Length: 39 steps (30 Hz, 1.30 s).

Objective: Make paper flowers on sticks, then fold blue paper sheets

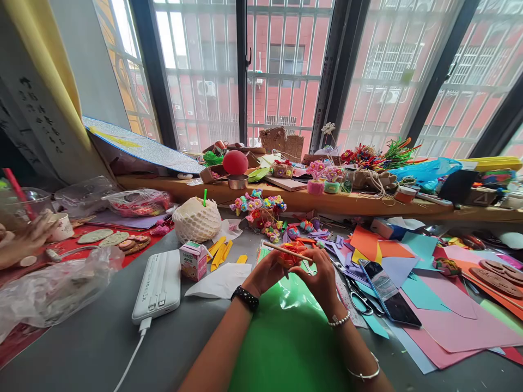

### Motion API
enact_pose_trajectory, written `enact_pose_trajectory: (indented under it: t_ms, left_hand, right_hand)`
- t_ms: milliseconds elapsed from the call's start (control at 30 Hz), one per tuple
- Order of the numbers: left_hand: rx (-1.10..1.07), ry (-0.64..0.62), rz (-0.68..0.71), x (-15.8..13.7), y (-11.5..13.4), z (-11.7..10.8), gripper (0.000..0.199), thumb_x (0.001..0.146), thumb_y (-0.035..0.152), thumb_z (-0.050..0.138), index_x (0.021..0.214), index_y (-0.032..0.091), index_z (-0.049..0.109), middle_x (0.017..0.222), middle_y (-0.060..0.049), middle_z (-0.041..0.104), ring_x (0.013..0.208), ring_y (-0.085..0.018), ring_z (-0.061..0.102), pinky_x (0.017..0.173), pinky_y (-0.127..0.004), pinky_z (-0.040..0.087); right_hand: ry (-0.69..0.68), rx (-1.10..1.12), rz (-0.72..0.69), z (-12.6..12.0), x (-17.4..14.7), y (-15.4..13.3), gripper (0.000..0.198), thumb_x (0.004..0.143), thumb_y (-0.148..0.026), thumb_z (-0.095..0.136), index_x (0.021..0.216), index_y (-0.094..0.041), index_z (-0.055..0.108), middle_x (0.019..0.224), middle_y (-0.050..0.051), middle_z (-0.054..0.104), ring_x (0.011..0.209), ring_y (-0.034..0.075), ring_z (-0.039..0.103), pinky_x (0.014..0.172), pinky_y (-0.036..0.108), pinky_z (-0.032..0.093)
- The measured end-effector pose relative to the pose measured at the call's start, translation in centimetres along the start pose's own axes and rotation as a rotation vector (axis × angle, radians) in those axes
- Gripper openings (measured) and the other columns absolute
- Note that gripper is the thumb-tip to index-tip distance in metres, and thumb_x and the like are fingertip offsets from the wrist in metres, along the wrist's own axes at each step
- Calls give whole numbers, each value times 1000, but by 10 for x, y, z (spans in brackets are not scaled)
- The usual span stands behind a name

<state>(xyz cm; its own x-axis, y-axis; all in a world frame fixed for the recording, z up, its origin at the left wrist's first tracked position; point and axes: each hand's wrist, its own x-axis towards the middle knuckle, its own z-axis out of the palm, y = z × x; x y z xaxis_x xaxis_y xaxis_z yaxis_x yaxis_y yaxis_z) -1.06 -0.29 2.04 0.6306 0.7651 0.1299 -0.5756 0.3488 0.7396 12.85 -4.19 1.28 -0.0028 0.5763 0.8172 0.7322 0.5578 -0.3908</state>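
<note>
The left hand (265, 276) closes its grip on an orange-red piece (289, 259), apparently folded paper, above the counter (98, 348), short of its far edge; the right hand (322, 276) pinches a slim stick (281, 249). The piece should handle light and crushable, best cradled underneath.

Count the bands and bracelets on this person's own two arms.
3: a black dotted band below the left hand, a beaded bracelet below the right hand, and a silver bangle farther up that forearm. None seems hidden.
</note>
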Motion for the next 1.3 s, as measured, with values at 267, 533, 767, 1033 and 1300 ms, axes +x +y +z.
enact_pose_trajectory:
  t_ms: [267,533,767,1033,1300]
  left_hand:
    - [-12,-227,-86,-5,2,1,33,83,37,41,107,18,55,98,-6,60,100,-20,51,91,-37,32]
    - [-23,-191,-148,-4,3,2,34,84,37,39,105,16,55,93,-6,59,85,-17,54,83,-31,36]
    - [-59,-198,-161,-4,2,-3,39,87,39,33,117,16,45,99,-9,57,88,-19,54,87,-38,33]
    - [-60,-39,-175,-1,3,2,40,83,45,41,87,10,59,78,-7,63,75,-16,58,81,-29,38]
    - [51,455,-101,7,1,-2,20,79,32,52,81,12,58,63,-2,62,52,-11,57,50,-20,41]
  right_hand:
    - [14,20,2,-4,3,-8,52,68,-39,63,114,-21,48,98,8,43,85,20,49,73,35,46]
    - [3,62,-11,-5,3,-9,39,68,-31,64,107,-25,57,93,5,40,78,17,46,65,31,46]
    - [2,115,11,-5,4,-7,34,70,-21,61,104,-26,59,87,3,41,74,16,46,63,29,45]
    - [-82,108,89,2,0,1,34,71,-29,61,105,-25,59,87,4,45,76,17,50,63,28,46]
    - [-52,94,249,0,2,7,42,81,-40,43,117,-18,46,82,3,54,60,13,50,56,25,43]
